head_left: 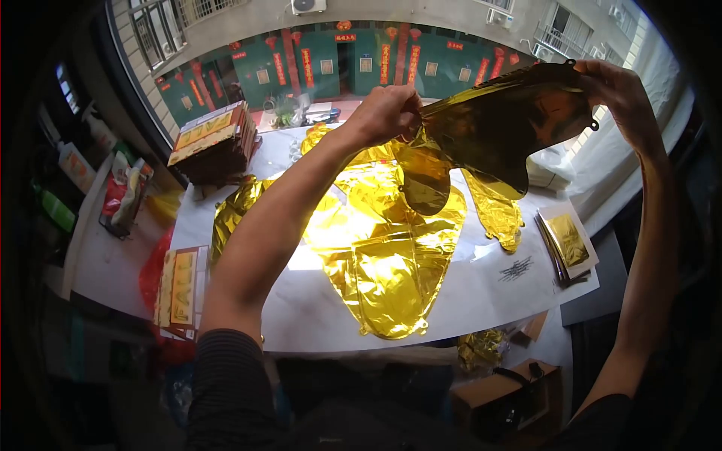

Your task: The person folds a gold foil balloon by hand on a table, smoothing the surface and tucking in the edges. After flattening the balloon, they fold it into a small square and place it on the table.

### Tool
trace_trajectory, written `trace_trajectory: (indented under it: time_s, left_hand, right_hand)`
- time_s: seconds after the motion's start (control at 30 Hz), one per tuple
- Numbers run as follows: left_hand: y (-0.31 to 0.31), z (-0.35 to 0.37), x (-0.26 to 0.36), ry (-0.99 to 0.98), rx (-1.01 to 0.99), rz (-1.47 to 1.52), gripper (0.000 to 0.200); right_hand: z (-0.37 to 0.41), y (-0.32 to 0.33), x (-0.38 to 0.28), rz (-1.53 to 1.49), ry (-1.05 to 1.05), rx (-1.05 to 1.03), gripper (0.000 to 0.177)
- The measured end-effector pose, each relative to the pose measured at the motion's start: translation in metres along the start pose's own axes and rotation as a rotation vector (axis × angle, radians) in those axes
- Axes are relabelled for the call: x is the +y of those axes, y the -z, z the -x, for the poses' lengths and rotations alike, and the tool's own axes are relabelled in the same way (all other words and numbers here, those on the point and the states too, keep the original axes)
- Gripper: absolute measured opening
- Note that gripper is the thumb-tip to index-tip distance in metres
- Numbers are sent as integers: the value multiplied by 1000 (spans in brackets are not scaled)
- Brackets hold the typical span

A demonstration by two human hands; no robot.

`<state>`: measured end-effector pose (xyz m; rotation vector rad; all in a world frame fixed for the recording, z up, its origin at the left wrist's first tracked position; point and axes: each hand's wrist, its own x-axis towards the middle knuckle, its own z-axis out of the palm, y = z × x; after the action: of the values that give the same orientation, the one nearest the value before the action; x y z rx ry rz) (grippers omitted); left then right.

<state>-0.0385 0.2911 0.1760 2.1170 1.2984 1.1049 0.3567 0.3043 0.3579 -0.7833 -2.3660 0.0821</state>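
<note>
A flat gold foil balloon (500, 124), uninflated with a scalloped lower edge, hangs raised above the table between my two hands. My left hand (387, 116) is closed in a pinch on its left end. At its upper right edge, my right hand (620, 94) grips it with thumb and fingers, close to small tabs on the rim. Below lies a large, creased gold foil balloon (387, 282), flat on the white table and shining in the light. A narrower gold foil piece (494, 214) rests to its right.
Stacked packages (214, 143) stand at the table's back left. Packs lettered "FALL" (179, 289) lie at the left edge. Gold-faced cards (568, 240) are piled at right, beside thin black strips (517, 268). An open cardboard box (504, 395) sits below the front edge.
</note>
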Motion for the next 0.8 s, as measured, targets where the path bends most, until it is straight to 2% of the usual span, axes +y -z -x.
trace_trajectory:
  time_s: [0.07, 0.1, 0.2, 0.23, 0.3, 0.33, 0.4, 0.43, 0.5, 0.53, 0.57, 0.6, 0.67, 0.73, 0.8]
  left_hand:
    - [0, 0, -5, -150, 75, 2, 10]
    - [1, -1, -7, -203, 90, -77, 11]
    - [6, -4, -14, -197, 146, -196, 15]
    - [7, -4, -17, -191, 151, -199, 15]
    - [8, -4, -24, -288, 339, -230, 17]
    - [10, -5, -25, -283, 337, -232, 17]
    - [13, -5, -28, -259, 440, -312, 14]
    - [14, -3, -26, -207, 428, -279, 11]
    - [12, -2, -43, -190, 388, -170, 8]
    - [9, 3, -56, -184, 354, -57, 8]
    - [9, 12, -61, -165, 294, -119, 20]
    - [7, 19, -72, -105, 207, -23, 39]
    - [-3, 29, -107, -32, 69, 122, 47]
    - [-6, 47, -125, -52, -86, 100, 50]
    - [-12, 63, -135, -67, -122, 97, 46]
  right_hand:
    - [9, -3, -11, -53, -224, 91, 30]
    - [13, -9, -9, -66, -212, 164, 28]
    - [32, -20, -21, 18, -235, 266, 24]
    - [41, -28, -32, 80, -193, 309, 22]
    - [61, -47, -64, 136, -147, 344, 16]
    - [72, -56, -84, 204, -109, 374, 13]
    - [91, -69, -112, 330, 111, 319, 6]
    - [101, -82, -120, 337, 247, 318, 9]
    - [118, -120, -150, 242, 340, 281, 14]
    - [132, -140, -160, 175, 297, 216, 13]
    - [141, -164, -171, 87, 309, 196, 17]
    - [157, -190, -171, 52, 305, 146, 21]
    - [179, -231, -182, -32, 284, 70, 29]
    - [199, -265, -185, -81, 248, 43, 31]
    - [212, -282, -189, -74, 222, -3, 30]
